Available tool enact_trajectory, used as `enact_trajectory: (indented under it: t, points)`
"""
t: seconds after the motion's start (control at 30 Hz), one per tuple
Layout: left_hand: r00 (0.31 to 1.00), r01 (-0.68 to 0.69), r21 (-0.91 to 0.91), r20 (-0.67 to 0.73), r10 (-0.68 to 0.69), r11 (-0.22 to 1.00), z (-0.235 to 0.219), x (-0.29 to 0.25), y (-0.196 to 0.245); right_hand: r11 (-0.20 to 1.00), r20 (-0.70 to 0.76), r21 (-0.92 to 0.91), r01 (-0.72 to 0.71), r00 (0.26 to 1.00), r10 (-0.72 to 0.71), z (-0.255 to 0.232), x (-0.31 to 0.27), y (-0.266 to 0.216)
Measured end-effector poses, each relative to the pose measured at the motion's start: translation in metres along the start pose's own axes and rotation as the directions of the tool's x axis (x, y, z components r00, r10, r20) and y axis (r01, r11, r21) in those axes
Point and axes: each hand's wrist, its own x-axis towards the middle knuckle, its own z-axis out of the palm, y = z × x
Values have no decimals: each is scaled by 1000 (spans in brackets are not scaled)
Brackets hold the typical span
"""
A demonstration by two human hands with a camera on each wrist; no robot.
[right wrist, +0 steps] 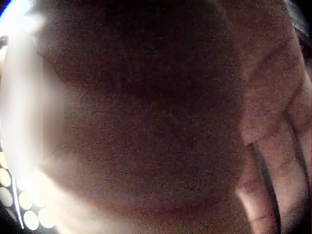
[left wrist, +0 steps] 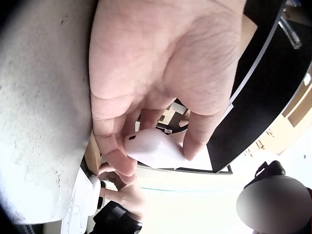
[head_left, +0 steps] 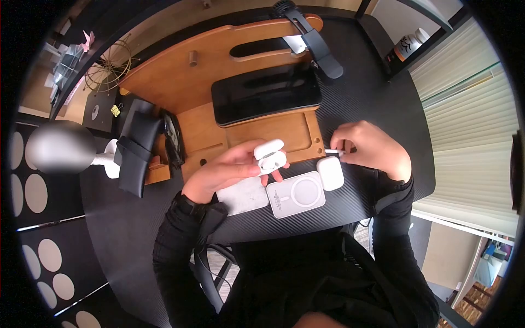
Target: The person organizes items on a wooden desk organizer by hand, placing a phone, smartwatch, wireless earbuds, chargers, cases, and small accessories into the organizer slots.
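While the right wrist view shows only skin, overhead the left hand (head_left: 221, 172) grips one open earbud case (head_left: 270, 156); at three o'clock, the right hand (head_left: 372, 150) pinches one earbud (head_left: 333, 152).

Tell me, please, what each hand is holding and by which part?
The left hand grips the open white plastic earbud case by its lower body. The right hand pinches a small white earbud, its stem sticking out.

A white earbud case (head_left: 270, 156), lid flipped open, sits tilted above the white charging pad (head_left: 296, 194); a white earbud (head_left: 333, 152) lies level right of it.
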Motion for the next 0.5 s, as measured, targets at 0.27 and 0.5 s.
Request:
enact_trajectory:
  t: [0.27,0.5]
  points:
    - [999,23,-2,-39,-23,1000,4,-1,1,887,-291,258,382,907,-305,-8,8,-30]
    - [998,62,-1,-24,-62,998,0,-1,2,792,-257,394,467,883,-393,20,19,-51]
